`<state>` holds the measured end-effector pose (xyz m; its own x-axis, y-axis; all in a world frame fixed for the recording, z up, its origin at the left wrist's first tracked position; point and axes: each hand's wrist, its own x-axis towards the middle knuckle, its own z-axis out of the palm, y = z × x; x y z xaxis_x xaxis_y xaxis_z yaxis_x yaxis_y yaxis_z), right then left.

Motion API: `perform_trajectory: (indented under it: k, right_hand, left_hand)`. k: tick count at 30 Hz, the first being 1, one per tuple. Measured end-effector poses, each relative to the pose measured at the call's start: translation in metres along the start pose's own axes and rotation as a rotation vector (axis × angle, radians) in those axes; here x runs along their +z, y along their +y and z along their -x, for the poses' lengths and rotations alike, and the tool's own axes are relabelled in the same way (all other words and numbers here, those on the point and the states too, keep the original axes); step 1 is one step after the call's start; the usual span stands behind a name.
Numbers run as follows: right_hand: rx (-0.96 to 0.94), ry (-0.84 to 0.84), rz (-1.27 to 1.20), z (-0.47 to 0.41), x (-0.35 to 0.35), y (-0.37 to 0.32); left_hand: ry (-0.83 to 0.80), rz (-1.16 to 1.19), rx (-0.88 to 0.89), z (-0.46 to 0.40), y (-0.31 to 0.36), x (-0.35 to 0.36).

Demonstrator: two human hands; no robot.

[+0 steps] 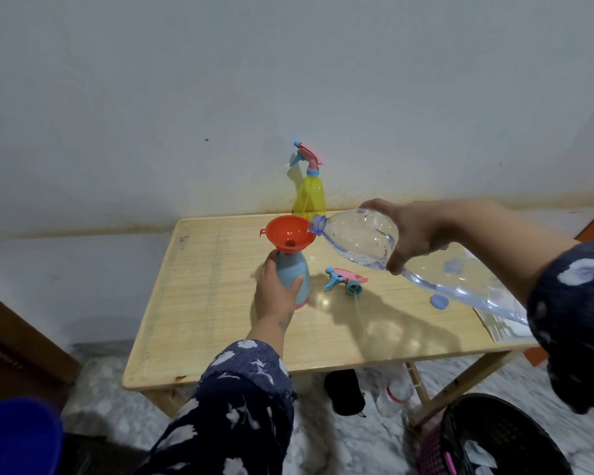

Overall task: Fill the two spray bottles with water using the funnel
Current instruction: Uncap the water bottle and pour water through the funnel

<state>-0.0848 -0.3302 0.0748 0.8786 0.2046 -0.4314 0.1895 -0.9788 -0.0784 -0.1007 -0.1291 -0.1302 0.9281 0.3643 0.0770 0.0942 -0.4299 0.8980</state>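
Near the middle of the frame the left hand (pixel 275 292) is gripping the blue spray bottle (pixel 293 276), which is standing upright on the wooden table (pixel 220 303); the thumb is lying along the bottle's left side up toward its neck, and one fingertip is curling round the right side of the body, so the bottle is sitting between thumb and fingers. An orange funnel (pixel 288 233) is sitting in the bottle's open neck, its bowl just above the thumb. From the right of the frame the right hand (pixel 413 231) is holding a large clear plastic water bottle (pixel 364 240) tipped almost level, fingers wrapped over its top and thumb curled beneath, with the bottle's body running back under the wrist toward the lower right. Its blue-ringed mouth is touching the funnel's right rim; whether water is flowing cannot be told. Right of the blue bottle, a detached pink and blue trigger sprayer head (pixel 345 280) is lying on the table, and farther right a small blue cap (pixel 439 301) is resting there. At the table's back edge, above the funnel, the yellow spray bottle (pixel 310 193) is standing upright by the wall with its sprayer head on.
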Motion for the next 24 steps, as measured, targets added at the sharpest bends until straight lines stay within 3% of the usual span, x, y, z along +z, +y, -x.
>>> perform_trajectory:
  k: [17, 24]
  right_hand:
    - [-0.096, 0.101, -0.069, -0.003, 0.032, 0.009]
    - [-0.177, 0.267, -0.337, -0.019, 0.058, 0.022]
  left_hand:
    - [0.000, -0.005, -0.013, 0.000, 0.001, 0.000]
    - [0.000, 0.002, -0.025, 0.000, 0.003, 0.000]
